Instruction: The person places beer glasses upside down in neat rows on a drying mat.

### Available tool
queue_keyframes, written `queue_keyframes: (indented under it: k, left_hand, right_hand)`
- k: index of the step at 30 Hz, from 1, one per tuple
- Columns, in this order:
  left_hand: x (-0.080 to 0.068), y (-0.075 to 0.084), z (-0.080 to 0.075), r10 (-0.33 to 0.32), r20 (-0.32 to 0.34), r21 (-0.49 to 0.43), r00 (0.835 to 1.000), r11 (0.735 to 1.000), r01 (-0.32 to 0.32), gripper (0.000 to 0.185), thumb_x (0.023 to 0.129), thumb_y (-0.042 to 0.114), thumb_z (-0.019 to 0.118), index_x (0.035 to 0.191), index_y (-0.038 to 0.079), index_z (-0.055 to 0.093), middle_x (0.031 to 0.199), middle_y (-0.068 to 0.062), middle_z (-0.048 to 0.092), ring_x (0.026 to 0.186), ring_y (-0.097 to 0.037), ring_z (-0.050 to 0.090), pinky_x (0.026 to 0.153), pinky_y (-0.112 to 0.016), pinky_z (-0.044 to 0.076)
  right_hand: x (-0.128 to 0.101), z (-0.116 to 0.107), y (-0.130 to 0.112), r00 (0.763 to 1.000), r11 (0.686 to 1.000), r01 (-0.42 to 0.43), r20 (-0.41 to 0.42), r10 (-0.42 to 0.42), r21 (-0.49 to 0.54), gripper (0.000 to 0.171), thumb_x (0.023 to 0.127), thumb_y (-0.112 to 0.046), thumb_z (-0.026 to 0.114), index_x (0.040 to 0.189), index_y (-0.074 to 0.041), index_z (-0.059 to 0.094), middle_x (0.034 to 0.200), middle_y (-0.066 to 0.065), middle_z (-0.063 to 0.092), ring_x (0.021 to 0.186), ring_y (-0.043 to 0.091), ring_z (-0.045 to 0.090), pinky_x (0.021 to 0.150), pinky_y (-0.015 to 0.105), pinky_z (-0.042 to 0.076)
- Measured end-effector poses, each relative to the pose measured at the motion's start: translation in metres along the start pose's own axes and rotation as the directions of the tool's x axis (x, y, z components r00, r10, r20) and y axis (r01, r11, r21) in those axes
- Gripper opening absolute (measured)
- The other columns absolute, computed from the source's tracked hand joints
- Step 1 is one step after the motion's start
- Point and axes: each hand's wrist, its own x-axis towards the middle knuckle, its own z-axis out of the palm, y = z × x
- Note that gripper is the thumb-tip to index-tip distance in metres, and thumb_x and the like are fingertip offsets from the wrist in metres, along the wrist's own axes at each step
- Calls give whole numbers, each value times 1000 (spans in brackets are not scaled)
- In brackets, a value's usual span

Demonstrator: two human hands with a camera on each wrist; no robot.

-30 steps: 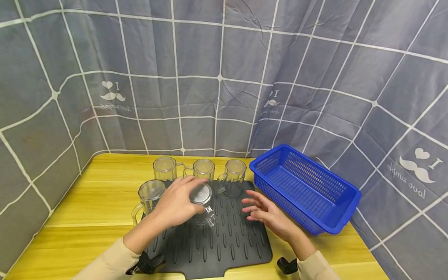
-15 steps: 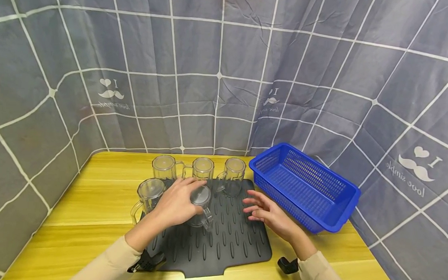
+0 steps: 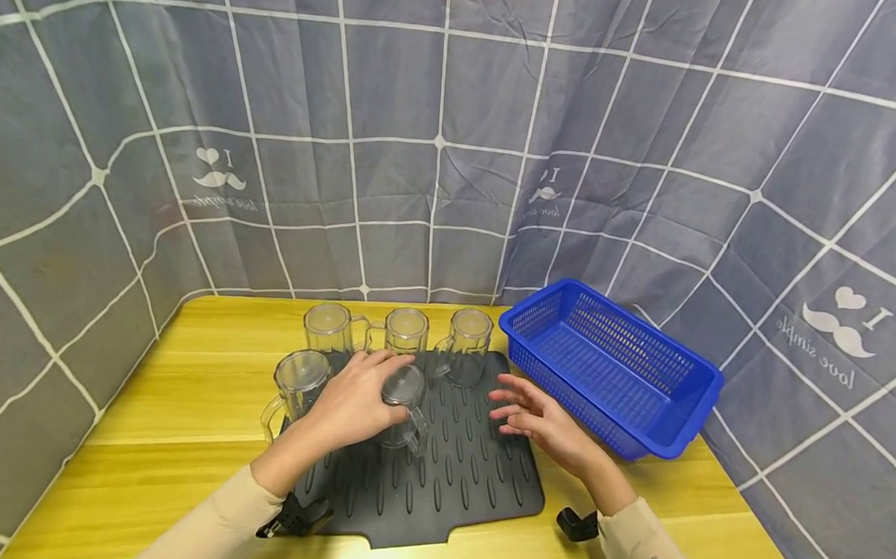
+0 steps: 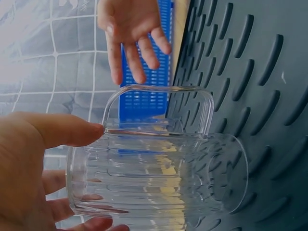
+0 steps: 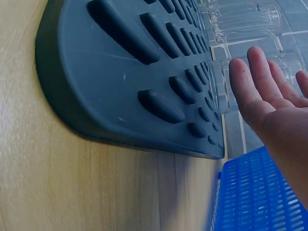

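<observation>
left hand (image 3: 352, 405) hides mug (image 3: 403, 411) side; basket (image 5: 250, 202) cut by frame edge; rear mugs blurred

Five mugs (image 3: 406, 333) stand on the mat (image 3: 455, 472) (apparently upside down), with the basket (image 3: 641, 413) to its right.

Clear ribbed glass mug (image 3: 403, 409), handle (image 4: 159, 108) toward the right, upside down on the dark ridged mat (image 3: 454, 480).

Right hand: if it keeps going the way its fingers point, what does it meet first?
Probably the clear mug that the left hand grips on the black mat. The right hand is open with fingers aimed left at it, with bare mat between, though depth is uncertain.
</observation>
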Motion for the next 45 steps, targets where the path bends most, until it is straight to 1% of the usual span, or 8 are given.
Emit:
queue_keyframes:
  k: [3,8,14,18,28,35,39,45]
  left_hand:
    - [1,-1,-1,-7,17,3,1000,1000,7,74,78,36,81,146,23,54,146,-8,53,133,-35,48,88,-57,53]
    - [2,-1,-1,-15,40,-9,999,1000,15,74,81,36,79,148,23,52,148,-9,51,135,-34,47,89,-58,52]
    - [3,0,0,-20,44,-36,999,999,21,75,81,36,80,149,22,51,146,-8,51,134,-35,49,90,-57,52]
    - [4,0,1,-20,40,-47,999,999,22,76,81,38,80,149,21,51,145,-7,52,131,-32,51,88,-54,52]
    - [7,-2,3,-15,23,-63,1000,998,17,73,81,36,80,147,21,52,144,-8,53,133,-31,50,92,-54,51]
    - [5,-2,3,-11,-4,-83,1000,996,11,74,79,35,82,146,22,52,143,-7,54,131,-30,52,88,-51,52]
    - [4,-2,3,-12,-18,-103,1000,995,10,75,78,34,83,145,22,53,143,-6,54,129,-29,54,87,-50,52]
    - [4,-4,3,-20,-31,-144,999,989,16,76,76,32,83,145,22,53,141,-6,56,119,-27,59,85,-47,53]
  right_hand:
    - [1,-1,1,1000,1000,1,-5,-1,-4,61,104,-3,47,159,-7,23,153,34,31,130,42,52,101,41,52]
    - [1,-1,2,1000,1000,5,-5,-5,-2,60,104,-3,47,159,-7,24,153,33,33,129,39,54,100,39,53]
    - [0,-1,3,1000,1000,10,0,-10,5,61,103,-2,47,159,-6,23,153,37,29,128,36,55,99,37,53]
    - [0,-1,2,1000,1000,6,0,-6,4,58,105,-5,45,159,-6,23,153,38,27,129,36,55,99,38,53]
    - [1,1,1,1000,1000,0,-8,0,1,56,106,-6,44,159,-6,24,154,37,29,128,34,56,98,37,54]
    - [1,1,2,1000,1000,-9,-9,8,-15,56,107,-9,44,159,-7,23,153,29,35,128,33,56,100,42,52]
    - [1,0,3,1000,1000,-6,-5,5,-15,56,107,-8,43,159,-6,22,153,30,35,129,35,55,100,42,52]
    - [0,-1,4,1000,1000,7,3,-7,-17,56,107,-8,42,159,-7,23,151,22,41,130,40,53,100,41,52]
